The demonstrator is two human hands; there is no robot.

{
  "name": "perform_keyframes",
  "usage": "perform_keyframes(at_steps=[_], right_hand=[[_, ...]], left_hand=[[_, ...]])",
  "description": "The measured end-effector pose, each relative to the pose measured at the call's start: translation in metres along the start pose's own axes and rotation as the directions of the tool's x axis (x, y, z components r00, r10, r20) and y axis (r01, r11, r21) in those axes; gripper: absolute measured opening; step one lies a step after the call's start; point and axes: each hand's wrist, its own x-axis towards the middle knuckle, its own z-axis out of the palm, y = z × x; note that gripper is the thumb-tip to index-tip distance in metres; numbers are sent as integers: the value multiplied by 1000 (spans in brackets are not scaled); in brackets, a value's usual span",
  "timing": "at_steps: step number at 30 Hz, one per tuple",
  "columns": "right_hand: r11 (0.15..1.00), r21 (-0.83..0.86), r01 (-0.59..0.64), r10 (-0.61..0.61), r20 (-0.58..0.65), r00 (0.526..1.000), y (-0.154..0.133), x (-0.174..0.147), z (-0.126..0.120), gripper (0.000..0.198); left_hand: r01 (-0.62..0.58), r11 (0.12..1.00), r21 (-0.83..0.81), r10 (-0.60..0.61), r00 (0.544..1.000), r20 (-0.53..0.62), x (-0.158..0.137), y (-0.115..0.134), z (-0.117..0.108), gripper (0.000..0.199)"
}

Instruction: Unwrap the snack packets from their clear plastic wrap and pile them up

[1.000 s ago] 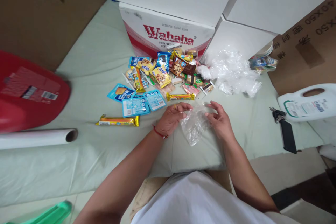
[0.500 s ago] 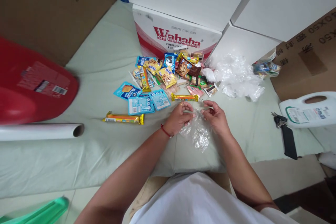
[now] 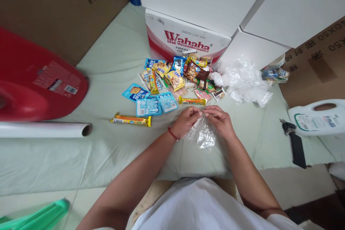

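Note:
A crumpled clear plastic bag (image 3: 206,137) hangs between my two hands, just above the pale green cloth. My left hand (image 3: 186,121), with a red cord at the wrist, pinches its upper edge. Close beside it, my right hand (image 3: 219,121) grips the same edge with thumb and fingers; the fingertips of both hands nearly meet. Just beyond them lies a yellow-wrapped snack bar (image 3: 192,101). Blue snack pouches (image 3: 167,102) are to the left, and another yellow-wrapped bar (image 3: 131,119) sits farther left. A heap of small packaged snacks (image 3: 175,79) is behind.
A pile of clear plastic bags (image 3: 239,81) lies at the back right. Behind the snacks stands a Wahaha carton (image 3: 185,37). At left are a red container (image 3: 43,82) and a white tube (image 3: 45,129). A white jug (image 3: 318,118) and keys with a black case (image 3: 296,147) lie right.
My hands have come closer together at the edge of the plastic bag, and my right fingers have folded down. The whole view has shifted slightly.

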Motion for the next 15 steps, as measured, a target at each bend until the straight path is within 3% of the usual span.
perform_keyframes(at_steps=[4,15], right_hand=[[998,-21,57,-59,-74,996,-2,-2,2,10],[969,-159,187,-211,-149,966,-8,-12,-9,5]], left_hand=[[-49,997,59,47,998,45,0,-1,-2,48],[-38,975,-218,16,995,-101,1,2,-4,47]])
